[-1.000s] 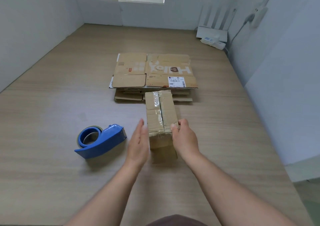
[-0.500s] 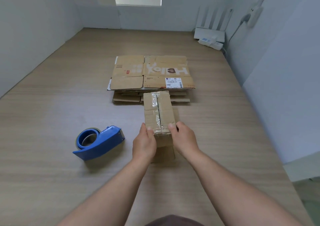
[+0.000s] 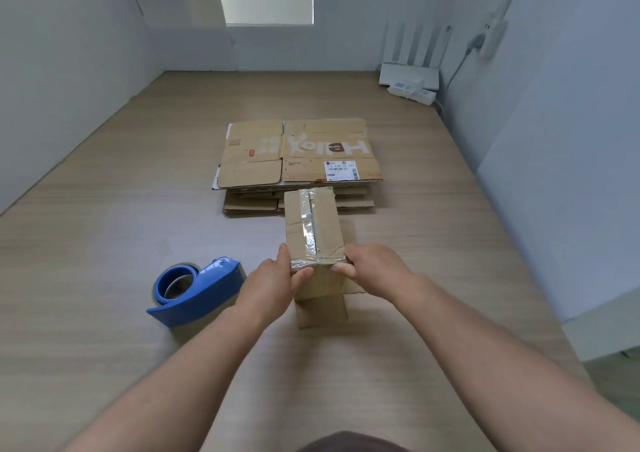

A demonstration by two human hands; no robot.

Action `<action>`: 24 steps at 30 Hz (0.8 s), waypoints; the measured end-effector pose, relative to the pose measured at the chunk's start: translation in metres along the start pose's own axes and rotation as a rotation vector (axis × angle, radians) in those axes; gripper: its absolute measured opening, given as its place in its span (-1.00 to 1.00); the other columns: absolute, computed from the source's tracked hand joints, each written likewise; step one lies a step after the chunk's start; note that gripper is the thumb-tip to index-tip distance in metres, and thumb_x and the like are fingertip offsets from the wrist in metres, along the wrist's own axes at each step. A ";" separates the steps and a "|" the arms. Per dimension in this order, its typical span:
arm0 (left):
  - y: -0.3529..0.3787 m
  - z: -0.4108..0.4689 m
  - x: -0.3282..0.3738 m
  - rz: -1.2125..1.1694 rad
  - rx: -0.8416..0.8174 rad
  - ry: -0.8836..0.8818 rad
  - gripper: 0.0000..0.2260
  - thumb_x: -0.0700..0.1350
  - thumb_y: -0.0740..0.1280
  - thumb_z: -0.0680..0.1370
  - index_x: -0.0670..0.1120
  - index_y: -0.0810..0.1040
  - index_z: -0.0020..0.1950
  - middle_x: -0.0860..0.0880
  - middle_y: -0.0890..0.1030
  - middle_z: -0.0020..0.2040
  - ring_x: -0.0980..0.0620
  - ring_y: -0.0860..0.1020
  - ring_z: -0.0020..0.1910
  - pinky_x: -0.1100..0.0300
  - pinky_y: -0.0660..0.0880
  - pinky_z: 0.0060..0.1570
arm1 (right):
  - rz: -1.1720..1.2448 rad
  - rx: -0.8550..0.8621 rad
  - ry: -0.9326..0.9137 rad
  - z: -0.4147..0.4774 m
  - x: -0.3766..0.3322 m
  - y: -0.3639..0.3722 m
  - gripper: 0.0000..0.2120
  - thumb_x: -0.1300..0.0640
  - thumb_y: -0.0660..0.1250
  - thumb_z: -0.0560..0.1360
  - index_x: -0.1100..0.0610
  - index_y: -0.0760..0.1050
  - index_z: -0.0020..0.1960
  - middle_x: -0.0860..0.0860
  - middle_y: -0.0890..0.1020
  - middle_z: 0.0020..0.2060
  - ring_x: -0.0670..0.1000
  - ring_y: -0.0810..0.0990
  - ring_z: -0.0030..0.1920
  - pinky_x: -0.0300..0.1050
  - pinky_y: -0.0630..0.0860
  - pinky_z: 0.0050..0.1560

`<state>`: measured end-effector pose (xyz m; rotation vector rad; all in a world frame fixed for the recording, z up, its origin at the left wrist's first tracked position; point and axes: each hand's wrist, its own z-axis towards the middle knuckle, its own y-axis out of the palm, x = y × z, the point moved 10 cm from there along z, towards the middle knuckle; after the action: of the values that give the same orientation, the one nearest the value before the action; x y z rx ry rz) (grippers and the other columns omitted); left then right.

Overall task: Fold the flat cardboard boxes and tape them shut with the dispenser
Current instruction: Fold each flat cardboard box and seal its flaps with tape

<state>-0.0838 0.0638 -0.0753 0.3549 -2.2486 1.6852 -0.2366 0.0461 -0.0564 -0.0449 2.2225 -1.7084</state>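
A small folded cardboard box (image 3: 313, 230) stands on the wooden table, its top seam covered by clear tape. My left hand (image 3: 273, 283) grips its near left corner, thumb on the front face. My right hand (image 3: 375, 269) holds the near right corner with curled fingers. A blue tape dispenser (image 3: 195, 290) lies on the table to the left of my left hand, apart from it. Behind the box lies a stack of flat cardboard boxes (image 3: 298, 155), the top one printed "Hello" with a white label.
A white router (image 3: 410, 74) with antennas and a small white device sit at the back right corner. A plug and cable hang on the right wall (image 3: 485, 36). Walls close in on the left, back and right of the table (image 3: 104, 243).
My left hand came from open beside the box to gripping its near left corner. My right hand stayed on the right corner. The dispenser has not moved.
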 end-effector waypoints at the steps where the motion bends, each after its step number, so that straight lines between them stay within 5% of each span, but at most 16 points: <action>1: 0.000 0.000 0.001 0.010 -0.016 0.040 -0.51 0.16 0.09 0.63 0.00 0.10 0.50 -0.10 0.54 0.21 -0.04 0.54 0.10 0.10 0.51 -0.04 | 0.021 -0.002 -0.009 -0.001 0.000 0.002 -0.61 -0.16 0.16 0.58 0.14 0.46 0.16 0.16 0.60 0.10 0.19 0.52 0.11 -0.05 0.31 -0.12; 8: 0.012 -0.007 -0.001 -0.209 -0.227 0.193 -0.44 0.04 0.04 0.67 0.18 -0.24 0.55 0.04 0.27 0.52 -0.03 0.37 0.42 0.06 0.31 0.37 | 0.086 -0.054 -0.053 -0.006 0.001 0.007 -0.70 -0.04 0.14 0.62 0.21 0.43 0.07 0.22 0.58 0.06 0.21 0.51 0.07 -0.09 0.23 -0.16; 10: 0.012 -0.009 -0.001 -0.397 -0.227 0.178 -0.47 -0.01 0.08 0.68 0.17 -0.10 0.57 0.14 0.30 0.46 0.05 0.31 0.44 0.11 0.26 0.40 | 0.095 -0.063 -0.049 -0.006 0.003 0.009 -0.70 -0.03 0.13 0.63 0.21 0.43 0.08 0.23 0.58 0.06 0.21 0.51 0.06 -0.09 0.24 -0.16; 12: 0.007 -0.010 -0.011 -0.609 -0.101 0.094 -0.58 -0.08 0.18 0.65 0.07 0.24 0.52 0.17 0.44 0.31 0.10 0.39 0.37 0.16 0.34 0.35 | 0.070 -0.029 -0.046 -0.004 0.004 0.009 -0.69 -0.03 0.11 0.64 0.22 0.43 0.08 0.24 0.58 0.04 0.23 0.52 0.05 -0.08 0.23 -0.17; 15: 0.009 -0.019 -0.033 -0.827 0.169 -0.118 -0.80 -0.10 0.30 0.60 0.01 0.61 0.19 0.09 0.65 0.07 0.04 0.58 0.15 0.12 0.48 0.22 | 0.014 0.110 -0.067 -0.008 0.000 0.006 -0.62 -0.06 0.06 0.64 0.25 0.45 0.05 0.28 0.61 -0.04 0.28 0.55 -0.02 -0.04 0.22 -0.20; 19: 0.006 -0.026 -0.026 -0.673 0.275 -0.134 -0.74 -0.07 0.22 0.63 -0.05 0.60 0.26 -0.04 0.66 0.11 -0.02 0.58 0.15 0.21 0.43 0.09 | 0.102 0.243 -0.065 -0.017 -0.005 0.009 -0.41 -0.18 -0.09 0.55 0.28 0.47 -0.11 0.32 0.61 -0.23 0.34 0.57 -0.22 -0.03 0.25 -0.29; 22: 0.008 -0.023 -0.017 -0.601 0.115 -0.029 -0.67 -0.02 0.10 0.67 0.09 0.43 0.42 0.13 0.54 0.17 0.05 0.50 0.22 0.22 0.39 0.20 | 0.087 0.073 -0.058 -0.014 -0.001 0.018 -0.63 -0.07 0.05 0.64 0.21 0.43 0.00 0.24 0.60 -0.02 0.27 0.54 -0.01 -0.02 0.29 -0.16; 24: 0.012 -0.022 -0.015 -0.655 -0.035 0.037 -0.65 -0.07 0.05 0.68 0.18 0.34 0.44 0.23 0.44 0.22 0.11 0.46 0.26 0.19 0.38 0.31 | 0.092 -0.061 -0.068 -0.016 0.001 0.022 -0.75 -0.05 0.13 0.61 0.10 0.38 -0.10 0.17 0.59 0.00 0.20 0.51 0.00 -0.04 0.31 -0.12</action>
<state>-0.0728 0.0884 -0.0857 0.9217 -1.8382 1.2832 -0.2381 0.0666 -0.0741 -0.0145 2.1919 -1.5670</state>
